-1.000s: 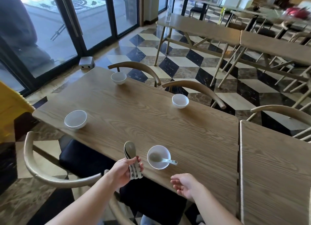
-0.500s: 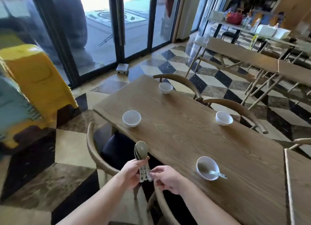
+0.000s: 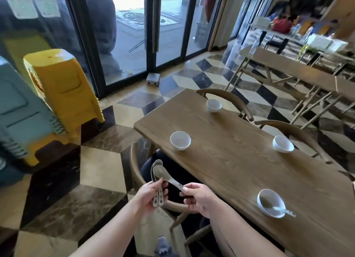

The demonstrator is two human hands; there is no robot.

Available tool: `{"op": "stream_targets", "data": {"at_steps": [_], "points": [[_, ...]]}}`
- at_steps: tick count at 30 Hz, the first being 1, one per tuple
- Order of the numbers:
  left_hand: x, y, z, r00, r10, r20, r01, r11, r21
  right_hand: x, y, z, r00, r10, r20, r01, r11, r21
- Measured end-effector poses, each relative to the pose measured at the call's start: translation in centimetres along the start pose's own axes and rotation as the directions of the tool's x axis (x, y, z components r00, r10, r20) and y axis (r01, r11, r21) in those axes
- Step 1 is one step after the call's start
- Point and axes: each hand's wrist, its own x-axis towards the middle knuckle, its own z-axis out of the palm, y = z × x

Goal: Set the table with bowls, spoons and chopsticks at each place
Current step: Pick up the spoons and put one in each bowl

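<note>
Several white bowls stand on the wooden table (image 3: 240, 160): an empty bowl (image 3: 180, 140) near the left edge, one (image 3: 214, 105) at the far end, one (image 3: 283, 144) on the far side. The near bowl (image 3: 269, 202) holds a spoon (image 3: 282, 210). My left hand (image 3: 151, 194) grips a stack of ceramic spoons (image 3: 156, 172) by the handles, beside the table over a chair. My right hand (image 3: 199, 197) pinches the handle of one spoon (image 3: 165, 175) pulled partly off the stack.
Curved-back wooden chairs (image 3: 228, 97) line both long sides; one chair (image 3: 138, 172) is right below my hands. Yellow (image 3: 63, 95) and teal plastic stool stacks stand at left by glass doors (image 3: 153, 32). More tables (image 3: 288, 68) are at the right.
I have moved left along the table, so the view shifted. My right hand reached the stack and now draws one spoon out of it.
</note>
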Motion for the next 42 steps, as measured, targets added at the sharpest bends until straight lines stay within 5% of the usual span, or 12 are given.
{"op": "stream_targets", "data": {"at_steps": [9,14,28,42], "points": [[5.4,5.5,-0.4,0.997,-0.071,0.020,0.071,0.997,0.015,7.4,-5.0,-5.8,0.976,0.081,-0.202,-0.014,0.950,0.311],[11.1,11.4,0.2,0.996,-0.076,-0.049,0.079,0.996,0.048,13.4,-8.2,-7.7,0.972,0.132,-0.197,-0.032,0.896,0.444],[20.0,17.6,3.5,0.957,-0.288,-0.015,0.288,0.952,0.107,21.2,-10.0,-7.7,0.941,0.275,-0.198,-0.130,0.833,0.538],[22.7,21.8,2.1,0.922,-0.387,0.012,0.365,0.878,0.311,22.7,-11.3,-5.2,0.848,0.360,-0.389,-0.065,0.799,0.598]]}}
